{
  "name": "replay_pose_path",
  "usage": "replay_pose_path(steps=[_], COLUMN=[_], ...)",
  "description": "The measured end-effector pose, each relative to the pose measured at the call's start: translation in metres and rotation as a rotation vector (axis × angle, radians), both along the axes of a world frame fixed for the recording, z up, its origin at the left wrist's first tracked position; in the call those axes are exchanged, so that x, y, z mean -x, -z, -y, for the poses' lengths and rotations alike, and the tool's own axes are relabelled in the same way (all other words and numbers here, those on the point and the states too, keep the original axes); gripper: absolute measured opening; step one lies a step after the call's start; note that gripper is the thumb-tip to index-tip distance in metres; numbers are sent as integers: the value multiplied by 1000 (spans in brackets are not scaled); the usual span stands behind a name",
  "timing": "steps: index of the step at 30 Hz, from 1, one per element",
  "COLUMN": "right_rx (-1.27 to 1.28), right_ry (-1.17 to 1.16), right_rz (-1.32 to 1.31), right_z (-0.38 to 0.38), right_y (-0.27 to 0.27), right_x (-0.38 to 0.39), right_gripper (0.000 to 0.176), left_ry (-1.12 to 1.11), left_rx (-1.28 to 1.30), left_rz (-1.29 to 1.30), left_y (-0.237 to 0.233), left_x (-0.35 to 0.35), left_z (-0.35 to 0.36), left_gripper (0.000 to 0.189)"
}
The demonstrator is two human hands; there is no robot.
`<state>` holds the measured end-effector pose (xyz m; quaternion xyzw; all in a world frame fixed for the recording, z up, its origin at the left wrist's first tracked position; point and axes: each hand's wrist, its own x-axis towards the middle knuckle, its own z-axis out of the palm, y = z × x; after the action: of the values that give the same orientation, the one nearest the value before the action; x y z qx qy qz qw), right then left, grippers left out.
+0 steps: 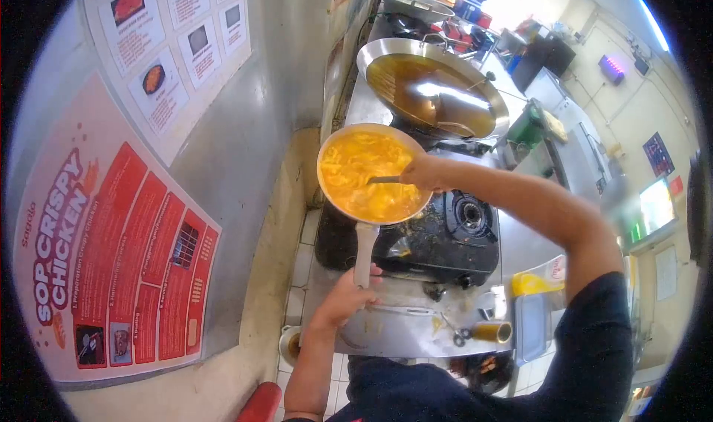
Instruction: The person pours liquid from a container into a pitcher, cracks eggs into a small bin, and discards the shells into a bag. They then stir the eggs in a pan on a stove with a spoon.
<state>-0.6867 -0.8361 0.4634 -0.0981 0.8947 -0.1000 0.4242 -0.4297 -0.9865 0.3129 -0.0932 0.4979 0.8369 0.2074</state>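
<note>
My left hand [347, 297] is closed around the lower end of the pale handle of a frying pan [364, 241]. Bright yellow, egg-like food in folds and liquid [365, 171] fills the pan, which sits over the left side of a black gas stove [434, 247]. Reaching in from the right, my right hand [425, 172] grips a thin grey metal utensil [382, 179]. Its far end is sunk in the yellow food, so its shape is hidden.
Behind the pan stands a wide wok of brown oil [394, 77]. The stove's right burner [471, 213] is bare. Scissors [457, 334], a yellowish metal cup [492, 332] and a grey plastic container [532, 325] lie near the front edge. A wall with posters [126, 273] borders the left.
</note>
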Motion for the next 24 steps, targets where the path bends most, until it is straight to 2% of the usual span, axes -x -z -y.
replay_pose_path(steps=[2, 3, 4, 7, 10, 14, 16, 18, 20, 21, 22, 24], right_rx=[3, -54, -53, -326, -408, -423, -452, -480, -376, -188, -191, 97], right_ry=[-402, -474, -477, -951, -1086, -1083, -1054, -1035, -662, -427, -445, -337], right_rz=[-586, -710, -715, -999, -1143, -1206, -1206, -1201, -919, -817, -812, -800], right_z=[-2, -3, -7, -19, -32, -58, -76, -83, -79, -78, -81, -88], right_y=[7, 1, -8, -41, -63, -53, -26, -15, -11, -7, 6, 31], right_x=[-2, -6, -8, -17, -22, -3, 12, 13, 2, -7, -2, 8], right_gripper=[26, 26, 26, 36, 39, 45, 44, 43, 40, 34, 34, 31], left_ry=[4, 6, 3, -14, -12, -7, -22, -18, -23, -12, 0, -13], left_rx=[6, 6, 3, 8, 18, 34, 18, 11, -1, 17, 36, 20], left_rz=[2, -24, -50, -23, -29, -41, -35, -49, -53, -57, -61, -57], left_y=[-1, 2, 3, -3, -1, -1, -1, 3, 5, 4, 2, 0], left_x=[-1, -2, -2, -2, -2, -2, -2, -2, -3, -1, 0, -1], left_z=[0, 1, 1, 0, 1, 0, 0, 1, 1, 1, 1, 1], left_gripper=[65, 64, 64, 63, 63, 62, 49, 49, 49, 54, 58, 57])
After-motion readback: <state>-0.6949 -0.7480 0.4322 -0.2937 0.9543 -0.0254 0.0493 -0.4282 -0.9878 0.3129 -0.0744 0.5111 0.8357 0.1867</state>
